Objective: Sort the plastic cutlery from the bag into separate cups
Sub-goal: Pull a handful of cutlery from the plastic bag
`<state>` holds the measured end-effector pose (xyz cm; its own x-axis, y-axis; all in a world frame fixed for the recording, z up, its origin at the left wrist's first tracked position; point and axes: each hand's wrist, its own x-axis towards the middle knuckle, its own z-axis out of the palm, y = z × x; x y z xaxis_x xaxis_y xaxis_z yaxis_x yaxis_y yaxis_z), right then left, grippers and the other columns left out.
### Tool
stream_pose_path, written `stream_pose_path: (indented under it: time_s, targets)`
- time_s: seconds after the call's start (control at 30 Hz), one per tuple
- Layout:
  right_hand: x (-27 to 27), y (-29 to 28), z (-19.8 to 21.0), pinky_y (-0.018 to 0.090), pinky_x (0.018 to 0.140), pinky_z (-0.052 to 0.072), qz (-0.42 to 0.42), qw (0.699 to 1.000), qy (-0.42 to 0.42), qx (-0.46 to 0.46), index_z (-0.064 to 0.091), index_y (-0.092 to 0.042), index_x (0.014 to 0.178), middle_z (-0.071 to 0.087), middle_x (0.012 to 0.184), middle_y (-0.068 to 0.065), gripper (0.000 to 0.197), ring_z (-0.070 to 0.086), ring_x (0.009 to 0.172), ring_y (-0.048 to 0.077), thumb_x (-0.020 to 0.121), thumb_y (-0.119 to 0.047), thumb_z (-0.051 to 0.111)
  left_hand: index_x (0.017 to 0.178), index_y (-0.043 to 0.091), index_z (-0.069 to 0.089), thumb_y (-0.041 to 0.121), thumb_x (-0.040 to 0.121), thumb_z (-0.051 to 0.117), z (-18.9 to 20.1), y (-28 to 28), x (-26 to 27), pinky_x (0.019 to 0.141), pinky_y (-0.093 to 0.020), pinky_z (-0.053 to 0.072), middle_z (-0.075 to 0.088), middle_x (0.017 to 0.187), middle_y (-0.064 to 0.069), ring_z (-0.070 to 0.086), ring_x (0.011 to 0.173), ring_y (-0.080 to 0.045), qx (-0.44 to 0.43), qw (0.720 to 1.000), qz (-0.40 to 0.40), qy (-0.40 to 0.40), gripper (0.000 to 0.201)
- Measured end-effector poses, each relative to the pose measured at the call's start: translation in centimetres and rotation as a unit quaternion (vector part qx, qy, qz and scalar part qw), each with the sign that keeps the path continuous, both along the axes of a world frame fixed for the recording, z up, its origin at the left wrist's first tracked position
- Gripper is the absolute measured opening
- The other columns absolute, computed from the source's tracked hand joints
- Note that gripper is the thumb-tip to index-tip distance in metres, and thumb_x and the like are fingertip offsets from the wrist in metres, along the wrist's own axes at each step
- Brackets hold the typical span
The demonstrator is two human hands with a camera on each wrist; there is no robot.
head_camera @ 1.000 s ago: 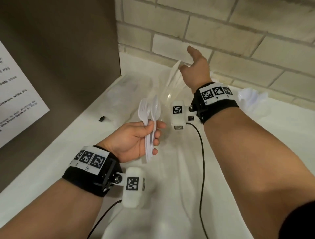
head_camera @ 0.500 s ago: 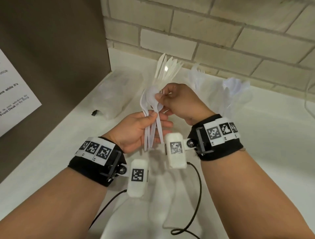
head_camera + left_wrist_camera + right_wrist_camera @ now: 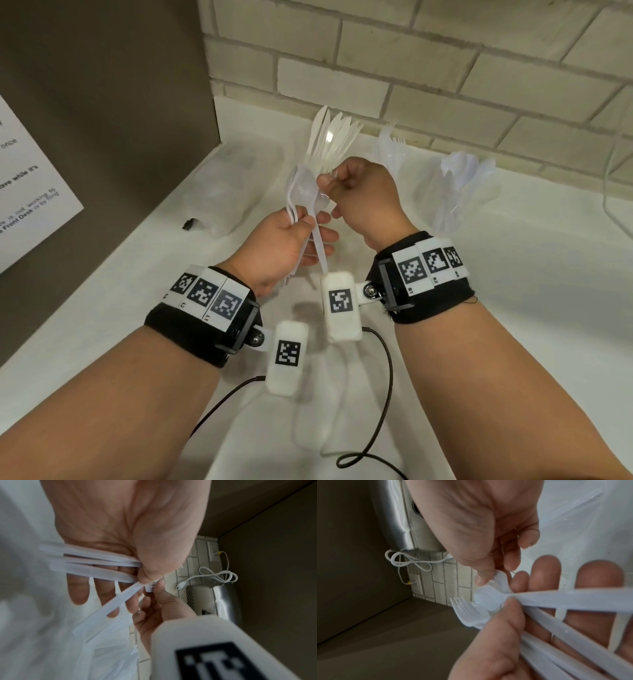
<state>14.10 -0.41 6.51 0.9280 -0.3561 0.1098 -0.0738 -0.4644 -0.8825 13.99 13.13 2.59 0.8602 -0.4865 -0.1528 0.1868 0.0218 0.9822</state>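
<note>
left hand grips a cutlery bundle; right hand pinches one spoon bowl in it.

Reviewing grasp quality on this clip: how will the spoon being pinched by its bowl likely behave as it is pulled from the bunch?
The spoon looks thin and translucent, so probably very light and slightly bendy. Its glossy bowl may slip from the right hand pinch. The left hand grips several handles together, so neighbours might drag along.
</note>
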Motion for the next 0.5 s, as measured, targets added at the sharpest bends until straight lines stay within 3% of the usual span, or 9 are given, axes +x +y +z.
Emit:
stream_pose_path:
  time_s: [0.1, 0.2, 0.27, 0.33, 0.4, 0.5]
  targets:
    - [-0.1, -0.1, 0.2, 0.02, 0.051, 0.045, 0.029, 0.999, 0.008, -0.03, 0.051, -0.017, 0.071, 0.067, 0.081, 0.012, 0.024, 0.058, 0.054, 0.013, 0.088, -0.015, 0.066, 0.118, 0.009, 0.055, 0.019, 0.103, 0.036, -0.3, -0.2, -0.1, 0.089, -0.048, 0.053, 0.073, 0.087, -0.002, 0.07, 0.083, -0.026, 0.0, 1.0, 0.026, -0.003, 0.027]
    - [-0.5, -0.1, 0.5, 0.017, 0.045, 0.045, 0.06, 0.998, 0.017, -0.001, 0.055, -0.009, 0.077, 0.066, 0.081, 0.02, 0.015, 0.061, 0.044, 0.011, 0.087, -0.007, 0.066, 0.118, 0.006, 0.055, 0.018, 0.102, 0.036, -0.4, -0.6, -0.4, 0.086, -0.044, 0.052, 0.073, 0.095, 0.001, 0.069, 0.083, -0.025, -0.025, 0.998, 0.056, 0.007, 0.027]
    - [-0.7, -0.2, 0.7, 0.011, 0.043, 0.043, 0.062, 0.998, 0.02, -0.004, 0.058, -0.005, 0.083, 0.066, 0.077, 0.011, 0.007, 0.061, 0.044, 0.004, 0.088, -0.005, 0.064, 0.11, 0.007, 0.058, 0.016, 0.102, 0.037, -0.5, -0.7, -0.3, 0.089, -0.044, 0.052, 0.072, 0.1, -0.002, 0.069, 0.09, -0.025, -0.052, 0.996, 0.074, 0.025, 0.025]
    - [-0.6, -0.7, 1.0, 0.007, 0.052, 0.043, 0.032, 0.997, -0.003, -0.065, 0.061, -0.008, 0.085, 0.06, 0.071, -0.005, 0.004, 0.057, 0.053, 0.0, 0.089, -0.006, 0.062, 0.097, 0.009, 0.062, 0.013, 0.101, 0.038, -0.5, -0.6, 0.1, 0.093, -0.045, 0.052, 0.072, 0.102, -0.008, 0.069, 0.096, -0.027, -0.081, 0.991, 0.093, 0.049, 0.025]
    - [-0.8, -1.3, 1.6, 0.016, 0.062, 0.048, 0.007, 0.995, -0.049, -0.083, 0.06, -0.013, 0.082, 0.057, 0.07, -0.01, 0.009, 0.054, 0.061, 0.002, 0.089, -0.008, 0.062, 0.091, 0.01, 0.062, 0.013, 0.1, 0.039, -0.5, -0.1, 0.4, 0.091, -0.043, 0.053, 0.074, 0.091, -0.008, 0.07, 0.089, -0.026, -0.091, 0.988, 0.103, 0.067, 0.025]
    - [-1.5, -1.3, 2.5, 0.025, 0.06, 0.051, 0.089, 0.992, -0.083, -0.038, 0.061, -0.018, 0.081, 0.059, 0.074, 0.004, 0.016, 0.054, 0.062, 0.011, 0.087, -0.003, 0.063, 0.093, 0.007, 0.063, 0.012, 0.099, 0.042, -0.3, 0.6, 0.4, 0.077, -0.044, 0.054, 0.065, 0.067, -0.005, 0.062, 0.067, -0.025, -0.058, 0.993, 0.055, 0.086, 0.023]
